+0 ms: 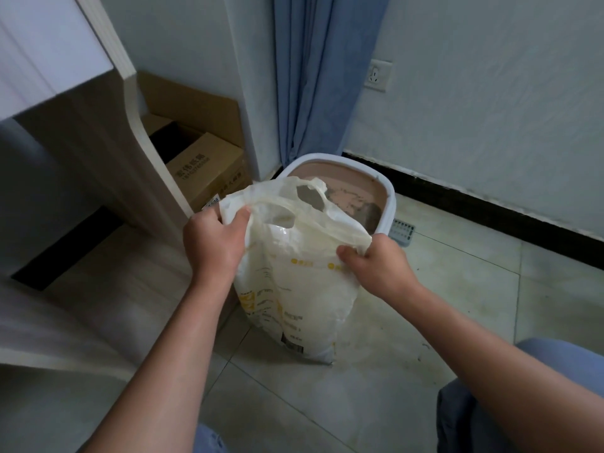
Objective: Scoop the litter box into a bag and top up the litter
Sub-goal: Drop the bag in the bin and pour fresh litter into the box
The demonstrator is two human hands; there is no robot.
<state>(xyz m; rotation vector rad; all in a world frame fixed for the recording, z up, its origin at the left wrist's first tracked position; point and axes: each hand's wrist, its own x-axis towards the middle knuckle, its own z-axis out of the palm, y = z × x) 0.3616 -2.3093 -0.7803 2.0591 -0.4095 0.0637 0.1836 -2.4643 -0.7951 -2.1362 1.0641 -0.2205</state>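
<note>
A thin whitish plastic carrier bag (313,223) stands on the tiled floor with a white and yellow printed litter sack (294,308) inside it. My left hand (212,240) grips the bag's left rim and handle. My right hand (376,259) pinches the right rim, and the bag's mouth is stretched between them. Just behind the bag sits the litter box (385,191), white outside and pinkish inside, with grey litter (369,214) showing in its bottom. The bag hides the box's near left part.
A grey slotted scoop (402,232) lies on the floor right of the box. Cardboard boxes (206,165) sit under a light wooden desk (143,165) at the left. A blue curtain (320,76) hangs in the corner behind. My knees (490,403) are at the bottom right.
</note>
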